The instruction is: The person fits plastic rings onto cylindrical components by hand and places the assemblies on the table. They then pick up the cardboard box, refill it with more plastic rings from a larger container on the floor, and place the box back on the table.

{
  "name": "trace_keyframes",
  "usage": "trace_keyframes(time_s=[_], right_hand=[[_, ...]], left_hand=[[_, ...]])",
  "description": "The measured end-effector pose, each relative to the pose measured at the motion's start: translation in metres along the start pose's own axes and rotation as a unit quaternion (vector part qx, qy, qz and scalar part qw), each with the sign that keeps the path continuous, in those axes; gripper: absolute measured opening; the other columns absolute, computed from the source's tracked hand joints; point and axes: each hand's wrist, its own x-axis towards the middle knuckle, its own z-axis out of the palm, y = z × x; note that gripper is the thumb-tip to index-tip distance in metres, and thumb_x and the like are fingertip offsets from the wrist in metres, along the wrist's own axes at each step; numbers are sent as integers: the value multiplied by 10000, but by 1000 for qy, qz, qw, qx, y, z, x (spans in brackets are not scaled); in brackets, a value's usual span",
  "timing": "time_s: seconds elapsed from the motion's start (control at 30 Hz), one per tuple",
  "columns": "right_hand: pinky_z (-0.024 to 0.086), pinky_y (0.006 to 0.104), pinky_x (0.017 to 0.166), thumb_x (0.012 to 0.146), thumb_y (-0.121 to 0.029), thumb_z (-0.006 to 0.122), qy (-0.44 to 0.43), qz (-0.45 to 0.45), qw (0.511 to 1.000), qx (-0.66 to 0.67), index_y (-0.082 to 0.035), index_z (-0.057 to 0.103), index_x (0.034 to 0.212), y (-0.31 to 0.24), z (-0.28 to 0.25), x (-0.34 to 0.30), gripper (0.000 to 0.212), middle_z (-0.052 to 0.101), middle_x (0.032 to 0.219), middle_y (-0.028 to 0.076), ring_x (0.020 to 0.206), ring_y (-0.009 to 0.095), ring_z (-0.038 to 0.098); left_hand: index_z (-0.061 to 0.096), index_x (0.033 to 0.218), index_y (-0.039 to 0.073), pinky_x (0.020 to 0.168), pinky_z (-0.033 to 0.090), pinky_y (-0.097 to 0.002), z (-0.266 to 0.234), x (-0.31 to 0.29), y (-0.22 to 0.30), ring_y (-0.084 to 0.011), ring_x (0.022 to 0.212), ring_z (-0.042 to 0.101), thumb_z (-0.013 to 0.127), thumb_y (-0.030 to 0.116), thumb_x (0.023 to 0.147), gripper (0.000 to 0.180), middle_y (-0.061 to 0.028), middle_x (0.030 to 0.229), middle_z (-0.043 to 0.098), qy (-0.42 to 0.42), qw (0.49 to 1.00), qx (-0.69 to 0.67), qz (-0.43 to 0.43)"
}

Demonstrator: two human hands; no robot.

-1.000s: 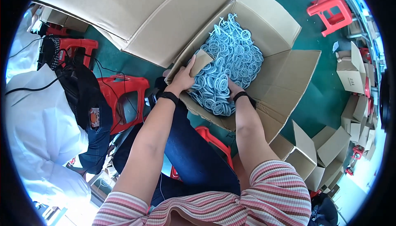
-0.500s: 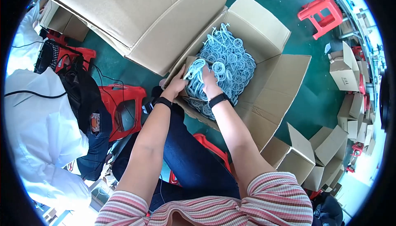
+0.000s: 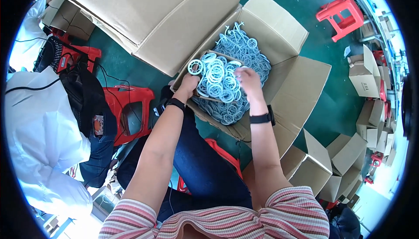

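Note:
A large open cardboard carton [image 3: 291, 91] holds a heap of pale blue plastic rings [image 3: 255, 58]. Within it, on top of the heap, sits a small cardboard box [image 3: 201, 96] filled with lighter-looking rings of the same sort [image 3: 216, 74]. My left hand [image 3: 189, 85] is closed on the small box's left side, and a single ring [image 3: 195, 67] lies just above its fingers. Over the box's right side is my right hand [image 3: 249, 81], its fingers bent and slightly apart, with nothing visible in them. Part of the small box's rim is hidden under the rings.
A bigger carton [image 3: 161, 42] stands close at the upper left. Red stools [image 3: 341, 17] are on the green floor. At the left is a person in white clothing [image 3: 41, 121]. More open cartons [image 3: 307, 169] stand at the right.
My right hand has come up out of the rings and moved right. The small box now looks fuller and its rings lie flatter. My left hand stays at its left side.

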Motion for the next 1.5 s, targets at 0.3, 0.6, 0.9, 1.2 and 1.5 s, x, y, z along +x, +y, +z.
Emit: trace_keyframes(time_s=[0.3,0.6,0.9,1.2,1.5], right_hand=[[457,405,976,922,-280,640,451,142,879,63,-70,607,1297,221,-34,141,431,599,1292,187,1121,282,596],[295,482,1136,892,-585,560,250,325,910,-63,-54,408,1486,265,-4,71,811,377,1524,213,1352,352,412],[232,525,1213,870,-770,512,100,429,897,-48,-73,294,1597,252,6,52,1031,304,1633,208,1479,385,317],[303,526,1182,857,-812,500,9,490,858,153,-148,283,1614,236,-6,34,1030,436,1578,160,1476,371,334],[411,607,1059,877,-711,565,-55,442,781,438,-140,637,1320,170,34,35,726,657,1332,101,1203,342,593]], left_hand=[[481,1524,214,977,488,-352,15,17,-10,-301,1083,641,505,-37,810,757,-131,1090,667,51,928,224,292],[355,1539,501,1079,349,-623,39,-18,2,-374,1301,498,577,35,887,832,-125,1328,534,28,787,567,242],[292,1553,540,1078,295,-652,39,-17,5,-350,1329,467,569,-36,845,954,-98,1387,505,2,791,571,220],[266,1557,548,1057,297,-693,38,-15,0,-388,1326,455,532,-78,848,983,-123,1428,461,41,804,569,166],[303,1555,520,1050,382,-597,41,-18,4,-415,1266,508,528,-79,836,963,-167,1356,508,32,812,562,159]])
